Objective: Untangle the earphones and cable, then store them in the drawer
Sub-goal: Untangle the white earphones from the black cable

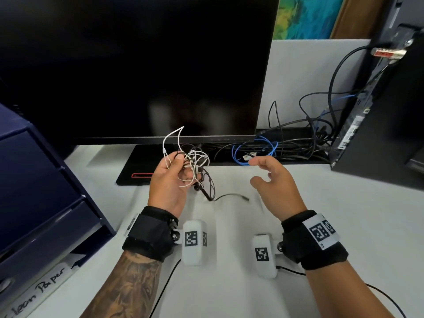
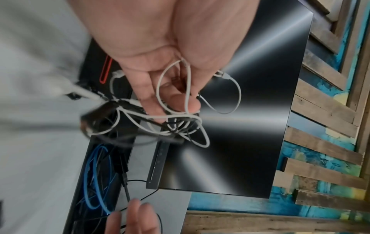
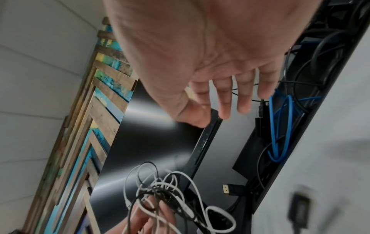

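Left hand (image 1: 168, 177) – raised above the white desk (image 1: 344, 226), fingers curled round a knotted bundle of thin white earphone wire and black cable (image 1: 195, 161). Right hand (image 1: 273, 180) – spread, empty, apart from bundle. Dark blue drawer unit (image 1: 39, 187) at left.

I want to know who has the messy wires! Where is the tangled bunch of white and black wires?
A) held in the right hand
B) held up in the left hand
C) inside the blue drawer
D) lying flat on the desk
B: the left hand grips the tangled wires above the desk, while the right hand is open and holds nothing.
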The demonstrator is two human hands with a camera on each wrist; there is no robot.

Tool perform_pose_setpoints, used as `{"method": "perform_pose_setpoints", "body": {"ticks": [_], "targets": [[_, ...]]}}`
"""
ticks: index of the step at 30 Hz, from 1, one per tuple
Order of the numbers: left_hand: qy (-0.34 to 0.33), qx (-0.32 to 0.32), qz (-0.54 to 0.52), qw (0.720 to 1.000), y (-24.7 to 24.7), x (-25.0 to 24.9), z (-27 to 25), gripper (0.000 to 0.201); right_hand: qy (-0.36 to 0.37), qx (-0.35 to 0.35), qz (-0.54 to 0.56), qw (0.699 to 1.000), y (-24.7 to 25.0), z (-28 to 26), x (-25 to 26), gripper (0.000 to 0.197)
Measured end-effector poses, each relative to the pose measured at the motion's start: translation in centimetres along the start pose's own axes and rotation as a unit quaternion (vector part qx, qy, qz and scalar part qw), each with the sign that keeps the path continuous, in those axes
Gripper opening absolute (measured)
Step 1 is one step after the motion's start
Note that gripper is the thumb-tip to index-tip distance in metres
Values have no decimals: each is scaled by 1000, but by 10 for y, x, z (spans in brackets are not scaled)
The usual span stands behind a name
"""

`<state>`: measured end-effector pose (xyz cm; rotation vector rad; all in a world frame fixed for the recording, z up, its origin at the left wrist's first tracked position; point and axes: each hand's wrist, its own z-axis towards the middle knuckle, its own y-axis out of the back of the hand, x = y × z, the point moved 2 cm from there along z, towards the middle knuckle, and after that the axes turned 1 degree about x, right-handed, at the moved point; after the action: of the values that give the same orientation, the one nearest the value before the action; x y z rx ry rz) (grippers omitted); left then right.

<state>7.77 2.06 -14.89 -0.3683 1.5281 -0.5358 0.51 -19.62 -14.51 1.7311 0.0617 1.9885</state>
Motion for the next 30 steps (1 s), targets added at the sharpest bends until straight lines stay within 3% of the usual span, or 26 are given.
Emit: {"method": "perform_pose_setpoints", "body": {"ticks": [2,9,12,19,24,30], "targets": [[12,3,-6,1000,0,3,-1,11,18,17,14,1000,-2,-2,4,29],[31,19,-43,998,-1,7,-3,10,10,205,44,978,-26,-16,12,18],[30,38,-62,997,-9,8,-8,11,8,241,44,969,-35,-19,14,24],[32,45,-67,996,-12,10,-12,12,-26,193,126,973,-31,-17,15,24],[37,59,-54,996,-14,9,-14,15,0,143,66,988,-31,-19,20,24],[47,91,-45,994,-17,10,-18,14,23,124,65,990,-32,-14,15,4]]}}
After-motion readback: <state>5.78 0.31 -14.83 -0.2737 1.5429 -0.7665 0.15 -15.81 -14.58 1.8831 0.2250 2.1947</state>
